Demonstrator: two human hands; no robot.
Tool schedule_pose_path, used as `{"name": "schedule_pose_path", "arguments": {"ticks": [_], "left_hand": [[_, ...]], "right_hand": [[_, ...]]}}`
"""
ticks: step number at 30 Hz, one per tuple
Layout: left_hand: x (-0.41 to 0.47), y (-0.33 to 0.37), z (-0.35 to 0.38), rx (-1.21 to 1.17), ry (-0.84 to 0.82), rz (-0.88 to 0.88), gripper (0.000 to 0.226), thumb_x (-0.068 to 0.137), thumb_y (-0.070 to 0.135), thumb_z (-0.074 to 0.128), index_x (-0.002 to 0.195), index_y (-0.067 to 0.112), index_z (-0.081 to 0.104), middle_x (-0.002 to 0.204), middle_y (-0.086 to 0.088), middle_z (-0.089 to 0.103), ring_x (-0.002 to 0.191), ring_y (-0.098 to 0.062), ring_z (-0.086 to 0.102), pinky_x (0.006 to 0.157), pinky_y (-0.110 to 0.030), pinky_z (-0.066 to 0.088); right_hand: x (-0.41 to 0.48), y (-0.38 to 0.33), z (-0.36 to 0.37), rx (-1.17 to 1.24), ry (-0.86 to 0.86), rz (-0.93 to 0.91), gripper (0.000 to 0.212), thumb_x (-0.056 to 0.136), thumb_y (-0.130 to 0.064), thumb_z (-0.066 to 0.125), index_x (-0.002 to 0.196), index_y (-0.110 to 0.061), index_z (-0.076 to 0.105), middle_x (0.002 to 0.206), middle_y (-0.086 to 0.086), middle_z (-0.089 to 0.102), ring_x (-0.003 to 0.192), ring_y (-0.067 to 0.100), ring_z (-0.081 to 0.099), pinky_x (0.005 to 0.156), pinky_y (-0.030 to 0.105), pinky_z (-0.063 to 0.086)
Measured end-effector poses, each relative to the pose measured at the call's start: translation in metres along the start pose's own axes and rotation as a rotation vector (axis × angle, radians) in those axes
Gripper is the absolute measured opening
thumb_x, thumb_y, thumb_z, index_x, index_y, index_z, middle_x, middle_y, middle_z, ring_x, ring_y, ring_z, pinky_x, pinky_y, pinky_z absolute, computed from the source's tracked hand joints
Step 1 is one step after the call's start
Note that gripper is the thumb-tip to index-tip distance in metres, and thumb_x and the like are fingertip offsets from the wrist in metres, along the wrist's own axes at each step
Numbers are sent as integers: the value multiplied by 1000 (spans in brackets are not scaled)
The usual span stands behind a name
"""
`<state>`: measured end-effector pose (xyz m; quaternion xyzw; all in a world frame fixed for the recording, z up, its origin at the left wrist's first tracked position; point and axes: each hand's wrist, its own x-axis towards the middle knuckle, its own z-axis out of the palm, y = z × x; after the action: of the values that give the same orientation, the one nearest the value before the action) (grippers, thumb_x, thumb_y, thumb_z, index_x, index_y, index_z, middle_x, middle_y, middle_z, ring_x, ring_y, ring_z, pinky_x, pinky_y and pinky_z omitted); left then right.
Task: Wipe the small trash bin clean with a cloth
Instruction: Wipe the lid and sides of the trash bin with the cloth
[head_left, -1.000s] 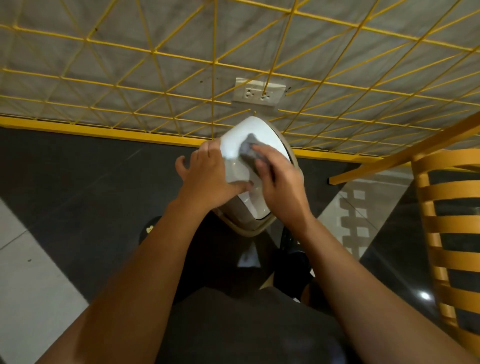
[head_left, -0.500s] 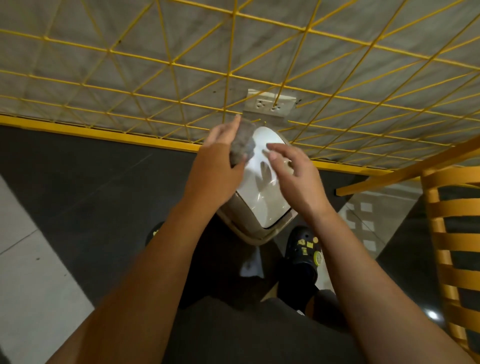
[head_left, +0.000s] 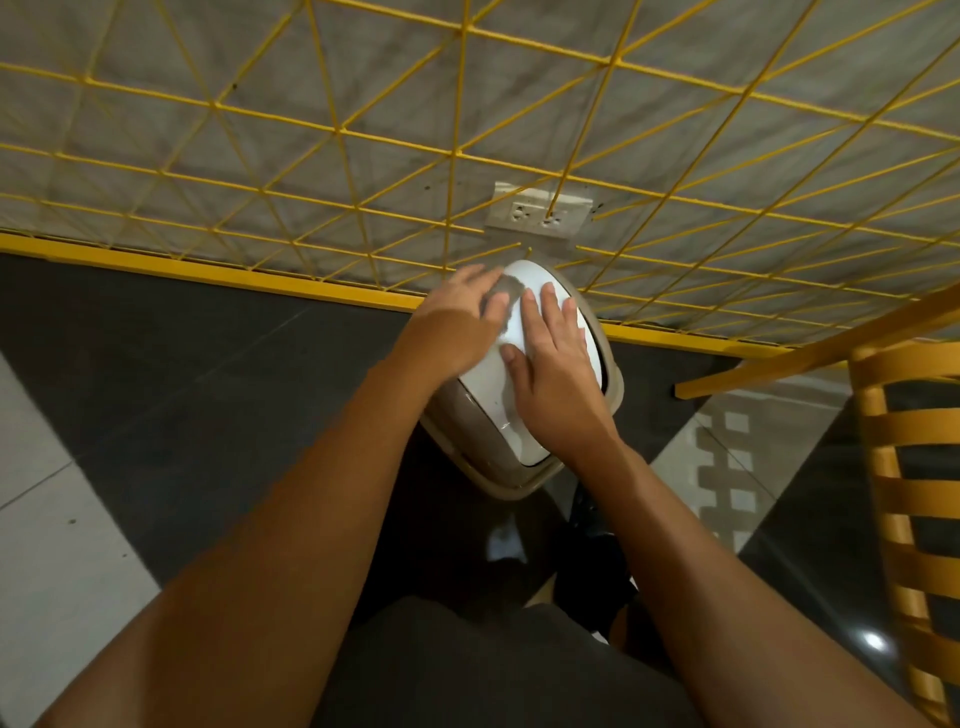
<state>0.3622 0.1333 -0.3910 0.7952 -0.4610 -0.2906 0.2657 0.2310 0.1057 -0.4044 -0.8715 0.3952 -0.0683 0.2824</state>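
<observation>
The small trash bin (head_left: 462, 436) stands on the dark floor against the wall, with a beige body and a white domed swing lid (head_left: 493, 384). My left hand (head_left: 457, 322) presses a grey cloth (head_left: 506, 293) against the lid's upper left side; the hand is blurred. My right hand (head_left: 556, 374) lies flat on the middle of the lid with its fingers spread, holding nothing.
A yellow wire grid (head_left: 467, 156) covers the grey wall behind the bin, with a double power outlet (head_left: 537, 213) just above it. A yellow wooden chair (head_left: 904, 467) stands at the right. My dark shoe (head_left: 592, 561) is beside the bin's base.
The cloth passed from my right hand to my left hand. The left hand came down and now rubs the cloth on the lid's left side. My right hand went flat on the lid.
</observation>
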Motion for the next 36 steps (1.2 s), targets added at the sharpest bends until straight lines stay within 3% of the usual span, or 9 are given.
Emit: {"name": "schedule_pose_path", "arguments": {"ticks": [9,17,22,29,36], "left_hand": [[43,13,-2,-130,-103,-72,37,97,32,34,124,16,53,128,-9,57,119,-24,51,91,-26,36],[-7,-15,-12,-90,26,-132,39,93,32,41,130,22,49,136,-3,51,123,-20,45,91,-23,31],[-8,-12,-12,-110,4,-201,42,96,34,36,135,19,44,140,-6,47,127,-23,42,103,-31,32],[31,18,-11,-26,-113,-56,42,98,32,33,136,17,42,143,-6,43,131,-21,39,99,-23,30],[-5,-5,-8,10,28,-104,44,98,32,34,138,13,38,145,-9,40,132,-23,36,104,-28,27]], "right_hand": [[1,0,2,-1,21,0,56,98,-27,37,147,-12,13,157,10,4,144,29,-5,116,34,-3],[2,2,4,1,16,6,56,98,-30,37,147,-13,15,157,9,4,144,29,-5,117,38,0],[2,1,2,-17,10,10,56,98,-31,36,147,-13,14,157,8,4,144,28,-5,116,37,0],[2,-2,-1,-56,1,18,56,99,-31,34,147,-12,13,157,9,4,144,29,-4,117,37,2],[1,-2,0,-83,-4,16,56,99,-32,33,147,-12,12,157,10,4,144,29,-3,117,38,3]]}}
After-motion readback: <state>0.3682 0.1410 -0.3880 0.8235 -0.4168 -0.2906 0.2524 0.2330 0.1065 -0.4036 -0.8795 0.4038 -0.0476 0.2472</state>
